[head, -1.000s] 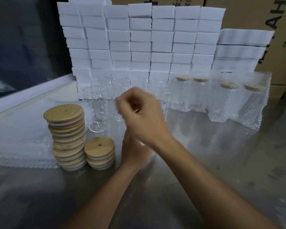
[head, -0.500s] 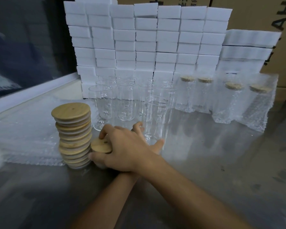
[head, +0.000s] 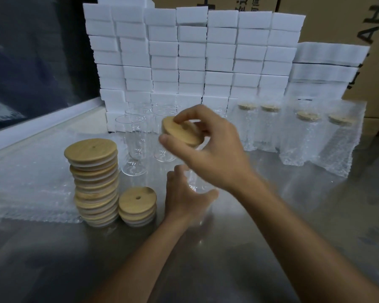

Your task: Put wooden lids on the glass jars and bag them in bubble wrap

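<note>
i'm on the lidding step: my right hand [head: 208, 147] pinches a lid [head: 181, 133] above the jar [head: 195, 182] my left hand [head: 184, 197] grips on the table [head: 271, 226]; next it needs lowering squarely onto the rim.

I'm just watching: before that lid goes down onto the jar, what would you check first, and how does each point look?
1. Right hand has a grip on the wooden lid: ok.
2. Left hand steadies the glass jar: ok.
3. Lid level: not ok, tilted.
4. Lid above the jar mouth: cannot tell, hands hide the rim.
5. Spare lids beside it: ok.
</note>
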Demonstrator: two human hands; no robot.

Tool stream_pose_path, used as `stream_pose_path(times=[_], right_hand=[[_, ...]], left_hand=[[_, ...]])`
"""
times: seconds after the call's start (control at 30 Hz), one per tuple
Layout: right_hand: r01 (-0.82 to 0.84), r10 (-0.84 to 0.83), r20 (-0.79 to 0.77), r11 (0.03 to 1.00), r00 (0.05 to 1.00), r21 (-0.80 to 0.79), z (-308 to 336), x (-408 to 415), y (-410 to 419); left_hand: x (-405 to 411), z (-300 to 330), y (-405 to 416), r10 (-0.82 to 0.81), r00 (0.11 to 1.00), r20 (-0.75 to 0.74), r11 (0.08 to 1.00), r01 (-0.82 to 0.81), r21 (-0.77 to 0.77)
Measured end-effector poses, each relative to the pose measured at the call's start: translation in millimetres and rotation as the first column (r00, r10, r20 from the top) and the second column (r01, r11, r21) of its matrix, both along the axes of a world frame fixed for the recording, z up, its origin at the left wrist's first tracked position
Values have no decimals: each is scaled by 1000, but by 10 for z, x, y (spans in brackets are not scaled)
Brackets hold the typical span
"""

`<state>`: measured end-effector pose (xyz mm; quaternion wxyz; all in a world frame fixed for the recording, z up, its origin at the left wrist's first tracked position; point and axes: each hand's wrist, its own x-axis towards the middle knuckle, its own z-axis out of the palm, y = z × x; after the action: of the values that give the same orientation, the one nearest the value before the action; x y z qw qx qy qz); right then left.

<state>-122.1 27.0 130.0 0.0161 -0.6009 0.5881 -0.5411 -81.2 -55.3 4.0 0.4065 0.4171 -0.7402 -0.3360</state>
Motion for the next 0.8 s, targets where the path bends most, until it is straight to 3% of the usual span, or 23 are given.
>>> stream_pose_path(times=[0.13, 0.2, 0.4, 0.6, 0.7, 0.8], right_hand=[[84, -83, 52, 996, 995, -18, 24, -249, 5], [90, -91, 79, 996, 993, 15, -2, -370, 1], [123, -124, 108, 992, 986, 18, -92, -600, -51], [12, -11, 193, 1000, 981, -4, -133, -673, -68], [-30, 33, 292, 999, 956, -17, -135, -690, -73], [-79, 74, 412, 997, 908, -6, -156, -714, -80]], left_hand=[[27, -27, 28, -89, 994, -70, 996, 91, 21], [39, -13, 43, -125, 977, -172, 989, 137, 59], [83, 90, 145, -151, 931, -333, 970, 204, 131], [144, 184, 220, -202, 876, -438, 940, 299, 165], [182, 219, 219, -244, 847, -473, 901, 378, 212], [242, 258, 195, -328, 787, -522, 798, 527, 293]])
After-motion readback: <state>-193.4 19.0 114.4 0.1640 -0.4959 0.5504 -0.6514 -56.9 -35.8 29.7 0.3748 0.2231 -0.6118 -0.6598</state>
